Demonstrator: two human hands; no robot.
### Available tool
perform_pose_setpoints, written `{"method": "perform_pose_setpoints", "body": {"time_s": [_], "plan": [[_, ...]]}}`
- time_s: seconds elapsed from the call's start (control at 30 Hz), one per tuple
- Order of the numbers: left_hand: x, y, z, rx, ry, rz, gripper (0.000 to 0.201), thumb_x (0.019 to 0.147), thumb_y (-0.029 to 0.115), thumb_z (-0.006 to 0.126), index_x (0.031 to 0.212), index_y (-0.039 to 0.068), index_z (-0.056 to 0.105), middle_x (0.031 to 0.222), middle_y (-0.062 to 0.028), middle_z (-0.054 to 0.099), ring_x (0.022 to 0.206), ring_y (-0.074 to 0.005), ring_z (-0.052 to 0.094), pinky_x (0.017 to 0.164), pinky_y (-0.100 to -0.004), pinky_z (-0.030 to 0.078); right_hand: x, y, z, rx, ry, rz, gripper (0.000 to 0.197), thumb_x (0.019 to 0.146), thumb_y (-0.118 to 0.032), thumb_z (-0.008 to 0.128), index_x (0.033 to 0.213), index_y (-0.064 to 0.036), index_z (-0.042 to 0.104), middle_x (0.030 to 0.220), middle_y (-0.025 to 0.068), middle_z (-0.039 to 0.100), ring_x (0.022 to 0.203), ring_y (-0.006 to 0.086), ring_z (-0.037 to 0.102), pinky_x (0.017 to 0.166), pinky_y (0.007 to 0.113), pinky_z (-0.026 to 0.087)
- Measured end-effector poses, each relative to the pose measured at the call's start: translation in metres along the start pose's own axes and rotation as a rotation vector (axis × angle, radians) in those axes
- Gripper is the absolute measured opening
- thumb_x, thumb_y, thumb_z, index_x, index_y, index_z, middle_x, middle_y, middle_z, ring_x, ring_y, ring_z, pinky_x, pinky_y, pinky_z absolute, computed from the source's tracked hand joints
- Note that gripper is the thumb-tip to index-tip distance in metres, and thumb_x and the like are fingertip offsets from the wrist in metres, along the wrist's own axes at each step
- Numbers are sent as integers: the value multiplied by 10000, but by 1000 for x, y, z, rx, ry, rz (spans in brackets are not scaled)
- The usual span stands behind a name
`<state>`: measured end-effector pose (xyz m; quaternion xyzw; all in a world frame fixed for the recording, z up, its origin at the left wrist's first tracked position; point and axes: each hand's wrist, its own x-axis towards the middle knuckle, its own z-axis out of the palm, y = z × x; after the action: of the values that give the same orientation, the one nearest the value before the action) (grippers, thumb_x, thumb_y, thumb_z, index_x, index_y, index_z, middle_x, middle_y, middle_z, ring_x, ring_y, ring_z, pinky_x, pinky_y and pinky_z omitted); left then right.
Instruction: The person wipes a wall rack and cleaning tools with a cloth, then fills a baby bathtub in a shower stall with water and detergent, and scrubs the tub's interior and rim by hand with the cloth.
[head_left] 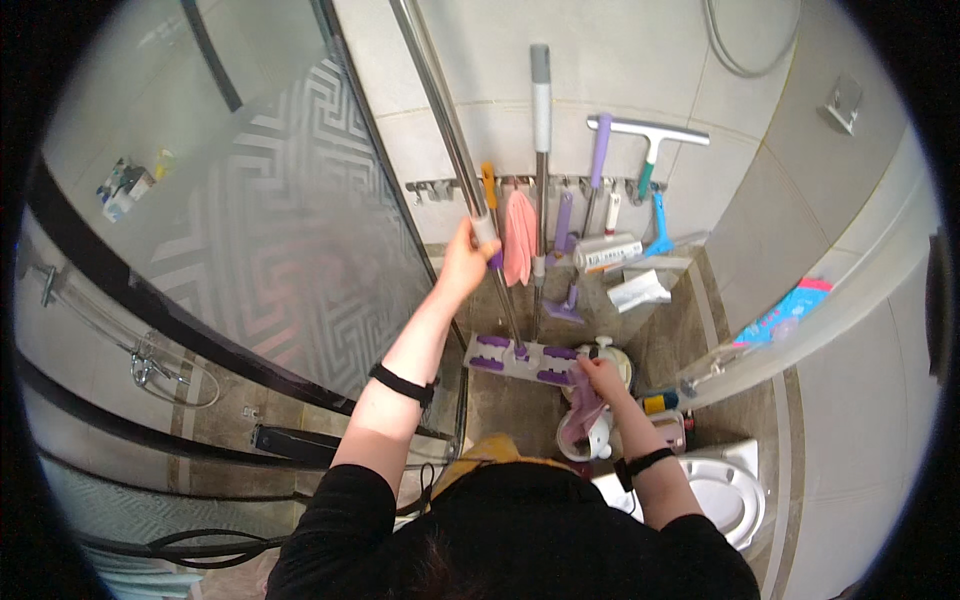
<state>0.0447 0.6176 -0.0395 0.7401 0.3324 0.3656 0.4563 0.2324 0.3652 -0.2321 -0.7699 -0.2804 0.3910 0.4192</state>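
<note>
My left hand (468, 262) is closed around the long metal pole of a flat mop (438, 95), just at a grey and purple grip. The pole slants down to the pale mop plate (540, 362), whose purple clips face up. At the plate's right end, my right hand (602, 380) is closed on a pinkish cloth (584, 400). From there the cloth hangs down over a small white bucket (573, 448). Whether the cloth is fastened to the plate I cannot tell.
A wall rail (425, 188) carries a pink cloth (520, 238), another pole (541, 110), a squeegee (655, 145) and brushes. A toilet (728, 500) stands at the lower right. The patterned glass door (290, 210) borders the left; a blue-pink packet (785, 315) lies at right.
</note>
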Motion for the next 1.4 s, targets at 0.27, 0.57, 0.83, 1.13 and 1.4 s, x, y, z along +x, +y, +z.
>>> {"method": "perform_pose_setpoints", "body": {"time_s": [0.27, 0.57, 0.83, 1.13, 1.4], "plan": [[10, 79, -17, -191, 49, 13, 427, 813, 29, 623, 1195, -5, 435, 1032, -118, 599, 919, -168, 581, 747, -289, 471, -28, 88, -26, 790, -232, 676, 485, 820, -412, 626, 1036, 17, 557, 883, 145, 634, 719, 219, 622, 617, 322, 492], [-2, 101, -22, -245, 48, -81, 382, 838, 80, 619, 1158, 16, 419, 1050, -107, 567, 799, -176, 602, 574, -300, 519, 37, 100, 18, 215, -206, 741, 339, 846, -345, 617, 992, -41, 595, 831, 123, 633, 707, 253, 610, 578, 365, 488], [-1, 131, -36, -190, 32, -62, 415, 859, 190, 615, 1207, 64, 427, 1048, -82, 582, 909, -180, 596, 643, -301, 531, 38, 167, 12, 64, -79, 461, 612, 762, -513, 657, 1062, 17, 597, 962, 113, 616, 871, 218, 563, 743, 370, 445], [-5, 105, -49, -22, 129, 19, 434, 755, 134, 721, 1099, 22, 481, 953, -103, 618, 776, -147, 620, 615, -275, 519, 77, 52, 47, 655, 53, -67, 364, 741, -52, 672, 1081, -4, 554, 925, 65, 616, 833, 171, 598, 702, 310, 488], [-13, 110, -55, 310, 326, -21, 446, 714, 223, 744, 1047, 50, 504, 846, -111, 654, 709, -201, 657, 647, -319, 498, 118, -36, 114, -274, -95, -291, 369, 790, -272, 628, 1045, -39, 497, 911, 168, 630, 876, 357, 599, 720, 442, 450]]}}
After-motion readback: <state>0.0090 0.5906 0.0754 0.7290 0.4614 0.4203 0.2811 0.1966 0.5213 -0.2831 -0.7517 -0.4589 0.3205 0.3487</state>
